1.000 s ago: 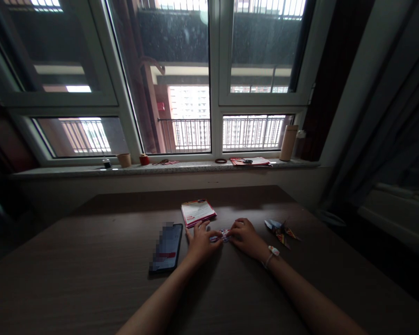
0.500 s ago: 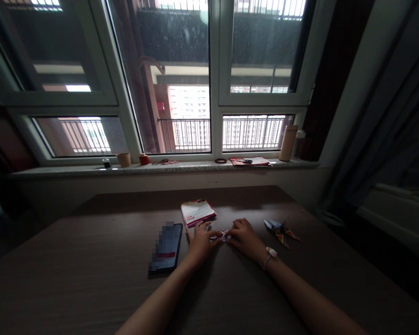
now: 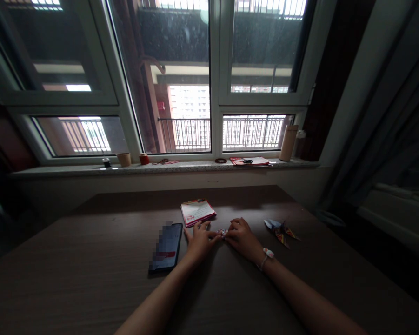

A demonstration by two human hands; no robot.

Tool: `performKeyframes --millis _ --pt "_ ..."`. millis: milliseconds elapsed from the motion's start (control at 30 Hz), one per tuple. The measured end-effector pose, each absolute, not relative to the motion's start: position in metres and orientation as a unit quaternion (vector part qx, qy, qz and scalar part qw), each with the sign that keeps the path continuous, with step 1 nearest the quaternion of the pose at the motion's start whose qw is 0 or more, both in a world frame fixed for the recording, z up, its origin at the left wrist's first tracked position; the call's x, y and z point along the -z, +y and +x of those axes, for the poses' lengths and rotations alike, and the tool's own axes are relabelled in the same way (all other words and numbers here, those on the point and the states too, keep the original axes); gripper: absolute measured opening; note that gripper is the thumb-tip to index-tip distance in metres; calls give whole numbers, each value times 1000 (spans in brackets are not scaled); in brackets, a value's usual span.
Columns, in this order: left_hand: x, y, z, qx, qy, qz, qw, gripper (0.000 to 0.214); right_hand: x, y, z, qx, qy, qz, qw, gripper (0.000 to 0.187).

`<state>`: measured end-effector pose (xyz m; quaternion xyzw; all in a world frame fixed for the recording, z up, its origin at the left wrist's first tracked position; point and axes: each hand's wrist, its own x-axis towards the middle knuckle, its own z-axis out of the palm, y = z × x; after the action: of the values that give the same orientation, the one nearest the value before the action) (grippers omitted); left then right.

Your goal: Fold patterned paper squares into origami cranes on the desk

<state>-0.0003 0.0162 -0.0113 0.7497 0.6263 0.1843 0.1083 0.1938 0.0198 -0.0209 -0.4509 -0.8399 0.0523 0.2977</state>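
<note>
Left grip: thumb and fingertips pinched on the near-left end of a small patterned piece, apparently folded paper. Right grip: fingers likewise closed on its right end. Finger undersides hidden, so pressure cannot be told.

Position: piece lies low over the tabletop, between the two sets of fingertips and mostly covered by them; fold details too small to read.

Surroundings: phone just left of the left grip; stack of sheets beyond it; winged folded-paper figure right of the right grip, apart.

Handling (judged): very light, thin, stiffer where layered; creases readily, could tear if pulled. Best held by opposite ends between thumb and forefinger, gently, with the tabletop as backing.
</note>
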Motion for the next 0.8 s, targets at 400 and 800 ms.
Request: performKeyframes --millis 400,800 --pt "8 16 4 -205 642 732 101 19 27 23 185 -116 -741 -584 311 20" --pt "9 20 6 -199 664 713 107 19 22 25 180 -126 -722 -629 260 20"
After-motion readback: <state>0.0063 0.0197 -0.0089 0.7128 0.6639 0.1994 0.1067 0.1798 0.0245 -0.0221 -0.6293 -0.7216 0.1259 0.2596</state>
